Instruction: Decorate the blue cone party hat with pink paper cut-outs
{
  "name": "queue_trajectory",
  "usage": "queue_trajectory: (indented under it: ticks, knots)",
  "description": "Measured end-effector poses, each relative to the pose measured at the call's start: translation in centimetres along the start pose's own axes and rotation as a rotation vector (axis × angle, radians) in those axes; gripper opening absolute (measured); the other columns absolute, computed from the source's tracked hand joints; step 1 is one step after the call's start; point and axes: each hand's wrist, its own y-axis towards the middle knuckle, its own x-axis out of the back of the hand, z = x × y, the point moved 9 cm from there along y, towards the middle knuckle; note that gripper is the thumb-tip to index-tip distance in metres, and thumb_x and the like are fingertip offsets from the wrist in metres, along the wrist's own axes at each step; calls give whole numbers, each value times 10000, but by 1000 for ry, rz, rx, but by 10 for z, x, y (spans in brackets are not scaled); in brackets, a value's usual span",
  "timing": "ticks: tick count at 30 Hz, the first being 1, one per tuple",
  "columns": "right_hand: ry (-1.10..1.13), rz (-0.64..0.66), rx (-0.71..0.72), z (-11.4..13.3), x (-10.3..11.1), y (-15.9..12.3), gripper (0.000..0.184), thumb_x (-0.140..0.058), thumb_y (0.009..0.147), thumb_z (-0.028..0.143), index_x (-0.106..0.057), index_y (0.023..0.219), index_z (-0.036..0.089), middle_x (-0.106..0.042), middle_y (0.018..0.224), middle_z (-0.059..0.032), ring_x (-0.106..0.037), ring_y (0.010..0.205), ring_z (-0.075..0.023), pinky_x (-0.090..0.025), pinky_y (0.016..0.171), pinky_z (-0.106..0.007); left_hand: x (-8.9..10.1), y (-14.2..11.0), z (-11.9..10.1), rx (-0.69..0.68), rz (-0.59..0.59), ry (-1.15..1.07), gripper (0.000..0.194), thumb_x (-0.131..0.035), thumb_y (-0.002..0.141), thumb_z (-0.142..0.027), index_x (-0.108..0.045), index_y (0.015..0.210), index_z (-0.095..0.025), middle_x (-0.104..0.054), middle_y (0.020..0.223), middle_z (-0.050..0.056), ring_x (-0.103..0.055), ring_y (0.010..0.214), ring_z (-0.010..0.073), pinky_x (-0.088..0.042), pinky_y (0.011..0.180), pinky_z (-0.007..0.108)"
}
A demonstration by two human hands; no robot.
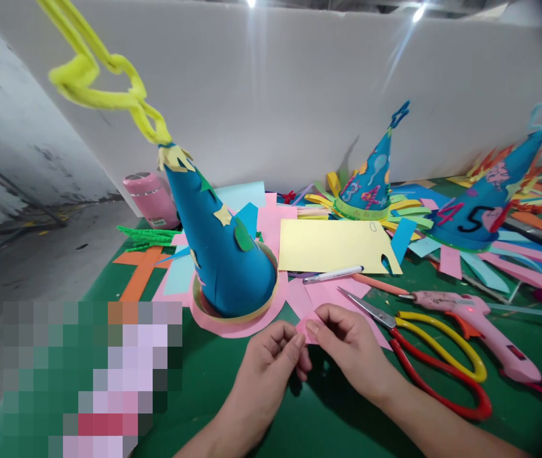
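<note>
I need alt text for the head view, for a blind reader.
A left hand and right hand pinch small pink paper over a green table. A blue cone hat stands beyond the left hand; scissors and a pink glue gun lie to the right.

Landmark: tall blue cone hat (226,254) with yellow pipe-cleaner topper.

1. Far right of landmark: blue party hat (475,196). Numerals side by side, "4" in pink, "5" in black.

2. Right of landmark, farther back: smaller blue party hat (378,170). Pink numeral "4"; mark to its left resembles "3", unclear.

3. Behind landmark, to its left: pink bottle (149,196). Small label, print illegible.
</note>
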Motion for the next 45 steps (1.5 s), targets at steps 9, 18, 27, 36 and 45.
queue_trajectory:
  ticks: [9, 18, 27, 36, 45]
  knots:
    - [-122, 6, 15, 0, -1, -2, 225, -467, 823, 288, -481, 637, 163, -430, 570, 39, -373, 536, -90, -314, 487, -206, 4, 2, 2, -20, 5, -71, 260, -551, 767, -314, -451, 581, -163, -465, 456, -50, -409, 445, 76, -301, 453, 195]
    - [-65, 5, 6, -3, 0, -1, 237, -464, 826, 315, -473, 639, 170, -448, 584, 35, -403, 551, -98, -347, 529, -213, 6, 2, 3, -55, -3, -45, 330, -431, 836, -335, -484, 564, -155, -517, 507, -9, -465, 488, 98, -341, 502, 218]
    - [-56, 7, 14, -3, 1, 1, 223, -485, 820, 292, -502, 643, 159, -477, 589, 28, -410, 556, -90, -341, 514, -205, 2, 0, 0, -15, 7, 72, 267, -529, 778, -316, -431, 580, -168, -462, 485, -41, -398, 481, 84, -296, 475, 204]
    - [-80, 1, 20, -1, 2, 0, 230, -481, 821, 273, -483, 622, 158, -445, 578, 36, -380, 545, -84, -322, 499, -203, 0, -1, -3, -42, 21, 102, 282, -499, 794, -339, -418, 583, -171, -423, 495, -48, -367, 480, 83, -275, 468, 206]
    - [-85, -9, 29, 1, 0, -6, 189, -478, 817, 243, -514, 654, 155, -475, 594, 28, -404, 554, -89, -328, 506, -203, 0, -3, -2, -53, 19, 151, 304, -456, 799, -333, -429, 543, -172, -392, 455, -51, -343, 451, 82, -264, 462, 211]
